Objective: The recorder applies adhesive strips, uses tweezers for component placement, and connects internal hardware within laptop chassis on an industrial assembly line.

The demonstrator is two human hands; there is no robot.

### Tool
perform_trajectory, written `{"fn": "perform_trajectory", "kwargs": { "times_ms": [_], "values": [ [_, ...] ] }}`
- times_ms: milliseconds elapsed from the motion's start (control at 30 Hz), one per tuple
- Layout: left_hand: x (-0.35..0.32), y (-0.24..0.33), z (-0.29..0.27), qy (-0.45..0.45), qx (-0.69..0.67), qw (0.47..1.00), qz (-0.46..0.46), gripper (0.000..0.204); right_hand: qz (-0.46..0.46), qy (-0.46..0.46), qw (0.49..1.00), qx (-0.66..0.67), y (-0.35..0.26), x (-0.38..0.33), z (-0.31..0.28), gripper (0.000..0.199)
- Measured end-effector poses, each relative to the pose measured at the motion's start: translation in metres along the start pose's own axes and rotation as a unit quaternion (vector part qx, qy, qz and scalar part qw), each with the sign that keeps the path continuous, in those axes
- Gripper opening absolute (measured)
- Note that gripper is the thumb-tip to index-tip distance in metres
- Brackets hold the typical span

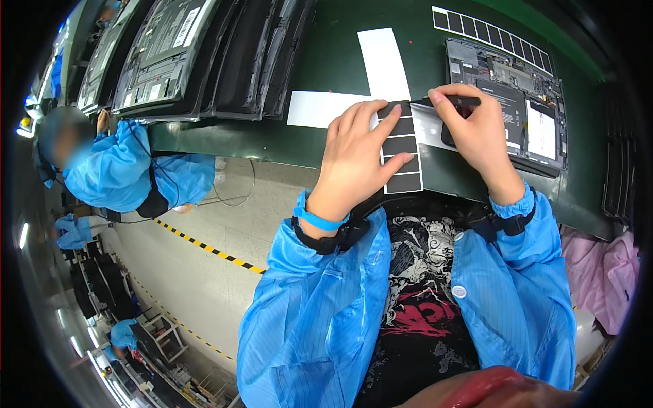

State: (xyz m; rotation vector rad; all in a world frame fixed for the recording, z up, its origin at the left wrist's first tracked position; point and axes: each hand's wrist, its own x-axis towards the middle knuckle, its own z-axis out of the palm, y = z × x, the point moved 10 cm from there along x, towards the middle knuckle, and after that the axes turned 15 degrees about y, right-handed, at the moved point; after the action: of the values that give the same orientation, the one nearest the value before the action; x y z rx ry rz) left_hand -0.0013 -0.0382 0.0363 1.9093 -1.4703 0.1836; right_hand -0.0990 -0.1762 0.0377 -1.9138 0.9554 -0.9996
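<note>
My left hand lies with its fingers spread on a strip of black rectangular stickers on white backing, near the table's front edge. A slim black tool is pinched in my right hand; its thin tip points left to the strip's top end. The tool's exact kind cannot be made out. Under the right fingers sits a small dark object, mostly covered, beside a pale grey piece. White paper strips lie beyond and left of my hands.
An opened laptop base with bare inner parts lies to the right. Another black sticker strip is behind it. Stacked laptop parts crowd the table's left. A co-worker in a blue smock is at the left; pink cloth hangs at the right.
</note>
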Motion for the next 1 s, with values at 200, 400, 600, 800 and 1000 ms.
{"fn": "perform_trajectory", "kwargs": {
  "times_ms": [200, 400, 600, 800, 1000],
  "values": [
    [0.005, -0.004, 0.006, -0.028, 0.011, 1.0, 0.003, 0.066, 0.022, -0.004, 1.0, 0.0, 0.007, -0.001, 0.004, 0.028],
    [0.004, -0.003, 0.006, -0.027, 0.017, 0.999, 0.022, 0.063, -0.028, 0.0, 0.999, -0.03, -0.001, -0.002, 0.003, 0.029],
    [0.004, -0.007, 0.008, -0.024, 0.009, 1.0, 0.015, 0.065, 0.021, 0.0, 1.0, 0.012, 0.011, 0.0, 0.005, 0.028],
    [0.005, -0.007, 0.008, -0.033, 0.007, 0.999, 0.006, 0.064, -0.047, 0.004, 0.999, -0.023, 0.0, 0.001, 0.004, 0.028],
    [0.003, -0.006, 0.008, -0.03, 0.004, 0.999, 0.014, 0.064, 0.018, -0.031, 0.999, 0.0, 0.009, -0.005, 0.007, 0.026]
  ]
}}
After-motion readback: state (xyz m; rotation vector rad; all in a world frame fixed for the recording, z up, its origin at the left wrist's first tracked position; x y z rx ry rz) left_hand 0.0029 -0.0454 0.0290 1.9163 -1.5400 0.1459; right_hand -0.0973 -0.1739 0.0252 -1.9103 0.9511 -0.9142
